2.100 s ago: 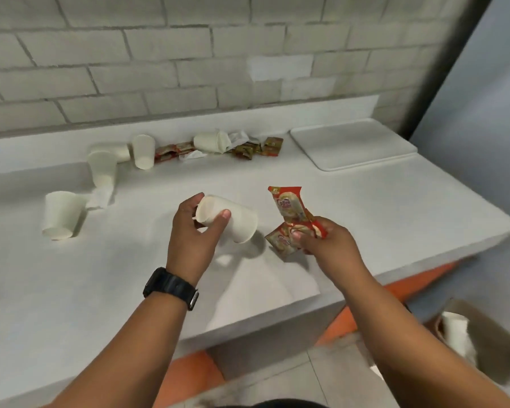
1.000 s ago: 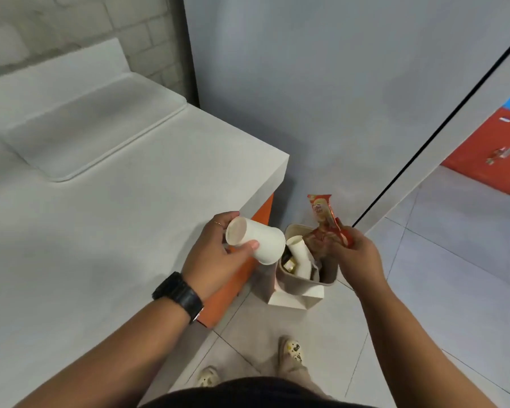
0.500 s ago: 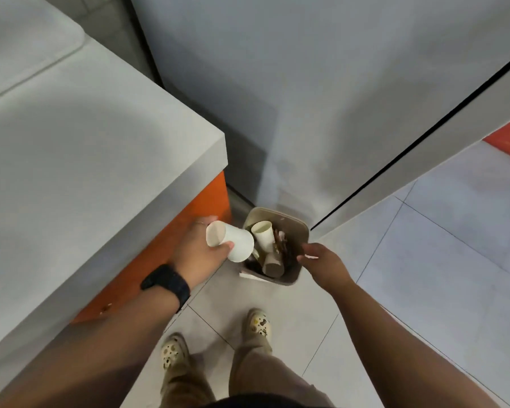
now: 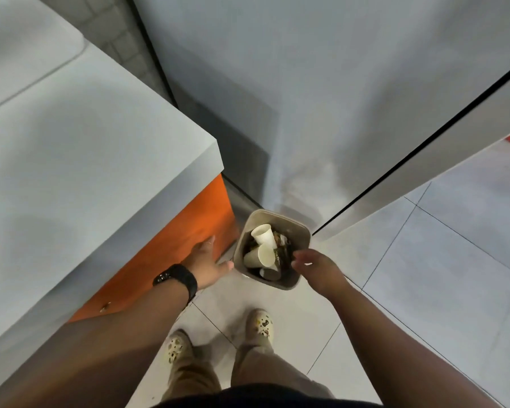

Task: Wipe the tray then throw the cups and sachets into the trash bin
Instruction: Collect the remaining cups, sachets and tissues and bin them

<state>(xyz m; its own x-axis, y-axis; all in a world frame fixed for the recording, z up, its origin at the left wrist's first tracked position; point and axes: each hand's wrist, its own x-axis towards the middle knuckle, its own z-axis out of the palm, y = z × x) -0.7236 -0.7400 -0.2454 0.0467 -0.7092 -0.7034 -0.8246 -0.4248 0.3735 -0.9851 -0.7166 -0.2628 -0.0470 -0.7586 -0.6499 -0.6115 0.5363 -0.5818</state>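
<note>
A small beige trash bin (image 4: 302,231) stands on the floor by the counter's corner. Inside it lie white paper cups (image 4: 264,235), one tilted on another (image 4: 261,256), with dark sachets (image 4: 283,251) beside them. My left hand (image 4: 208,263), with a black watch on the wrist, is spread open just left of the bin's rim and holds nothing. My right hand (image 4: 315,265) hovers over the bin's near right edge, fingers loosely curled and empty. The white tray (image 4: 18,54) is partly visible at the top left on the counter.
The white counter (image 4: 86,160) with an orange front panel (image 4: 171,254) fills the left side. A grey wall and a sliding door with a dark gap (image 4: 418,148) stand behind the bin. My feet in pale clogs (image 4: 259,325) are on the grey tiled floor.
I turned from the counter down to the bin. The sachets left my right hand, then the cup left my left hand; both now lie in the bin.
</note>
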